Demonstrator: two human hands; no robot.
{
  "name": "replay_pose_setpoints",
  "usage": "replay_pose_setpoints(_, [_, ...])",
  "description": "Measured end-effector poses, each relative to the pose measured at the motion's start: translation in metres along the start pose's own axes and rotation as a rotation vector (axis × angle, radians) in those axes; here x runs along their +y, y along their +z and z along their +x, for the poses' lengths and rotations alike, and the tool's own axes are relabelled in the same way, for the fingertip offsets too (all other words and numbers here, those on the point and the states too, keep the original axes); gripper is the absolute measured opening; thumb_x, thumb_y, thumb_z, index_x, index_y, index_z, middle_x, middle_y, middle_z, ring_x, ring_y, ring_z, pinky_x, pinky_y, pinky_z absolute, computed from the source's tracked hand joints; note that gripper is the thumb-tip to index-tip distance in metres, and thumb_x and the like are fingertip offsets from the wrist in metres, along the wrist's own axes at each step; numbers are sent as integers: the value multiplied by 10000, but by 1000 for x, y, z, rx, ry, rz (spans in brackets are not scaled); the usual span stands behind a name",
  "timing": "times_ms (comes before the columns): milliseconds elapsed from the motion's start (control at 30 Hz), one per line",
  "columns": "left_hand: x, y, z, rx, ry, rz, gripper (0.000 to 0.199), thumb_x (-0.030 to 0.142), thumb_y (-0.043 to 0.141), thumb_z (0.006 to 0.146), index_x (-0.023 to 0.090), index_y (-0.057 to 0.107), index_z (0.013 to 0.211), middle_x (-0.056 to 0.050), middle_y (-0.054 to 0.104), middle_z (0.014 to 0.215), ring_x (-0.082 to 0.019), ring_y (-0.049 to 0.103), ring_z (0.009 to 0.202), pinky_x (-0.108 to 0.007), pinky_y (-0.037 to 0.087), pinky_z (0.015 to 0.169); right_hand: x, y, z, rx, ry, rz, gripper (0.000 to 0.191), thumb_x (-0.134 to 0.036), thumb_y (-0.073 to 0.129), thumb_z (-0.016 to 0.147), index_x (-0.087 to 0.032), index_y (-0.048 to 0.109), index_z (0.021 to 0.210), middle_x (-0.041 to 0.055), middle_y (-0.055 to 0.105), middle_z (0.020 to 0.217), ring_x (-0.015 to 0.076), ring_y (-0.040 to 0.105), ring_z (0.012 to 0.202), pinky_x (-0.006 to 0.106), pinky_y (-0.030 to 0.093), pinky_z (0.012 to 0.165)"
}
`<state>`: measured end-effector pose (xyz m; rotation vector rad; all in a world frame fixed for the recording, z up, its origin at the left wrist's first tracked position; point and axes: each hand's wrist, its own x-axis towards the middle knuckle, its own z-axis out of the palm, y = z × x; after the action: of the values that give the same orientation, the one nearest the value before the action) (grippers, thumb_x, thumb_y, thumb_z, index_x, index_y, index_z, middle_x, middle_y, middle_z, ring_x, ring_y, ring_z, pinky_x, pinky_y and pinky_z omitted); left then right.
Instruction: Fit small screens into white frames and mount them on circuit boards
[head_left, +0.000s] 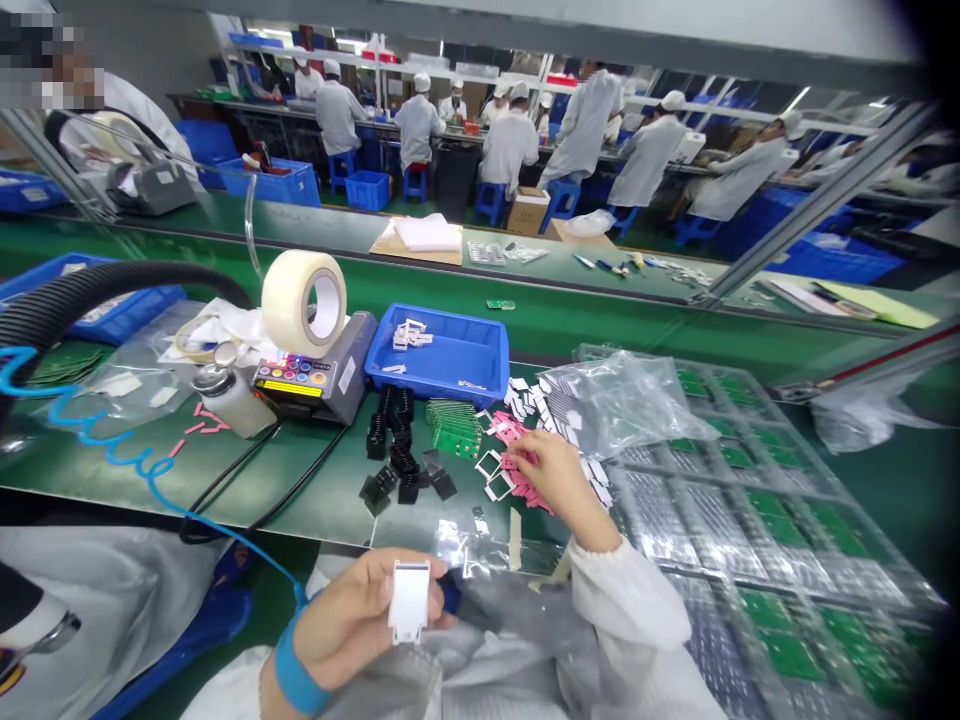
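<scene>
Your left hand (349,610) grips a white plastic holder (410,600) between thumb and fingers near your body, its broad face turned up, probably to keep it in sight. Your right hand (555,475) reaches into the pink strips (536,500), thumb and forefinger drawn together; whether they pinch one, you cannot tell from here. Just beyond, green circuit boards (456,435) stand in a row beside black plastic pieces (394,425), likely grouped for easy reach, before the blue bin (480,345).
</scene>
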<state>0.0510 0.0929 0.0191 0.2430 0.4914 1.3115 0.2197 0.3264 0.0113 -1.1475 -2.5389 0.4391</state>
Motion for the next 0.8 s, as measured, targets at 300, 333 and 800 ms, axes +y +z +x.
replay_pose_setpoints(300, [-2,-3,3,30,1,5,413,345,732,674,96,690,1002,-84,689,778,-178,605,770,-417,454,878,13,22,-10,-41,-3,-221,100,-228,633,792,-267,713,747,20,669,825,227,532,826,398,254,797])
replay_pose_setpoints(333, [-2,-3,3,29,1,7,414,346,730,676,97,690,1004,-81,687,777,-175,604,761,-414,456,874,12,23,-10,-35,-17,-240,126,-224,614,810,-252,704,727,21,670,817,225,528,829,407,244,816])
replay_pose_setpoints(800, [10,18,10,149,103,168,480,433,711,683,115,681,1041,-70,681,769,-138,588,731,-281,440,774,-98,-47,-49,238,-429,152,172,-237,491,902,-208,600,772,8,604,739,177,453,741,375,267,771])
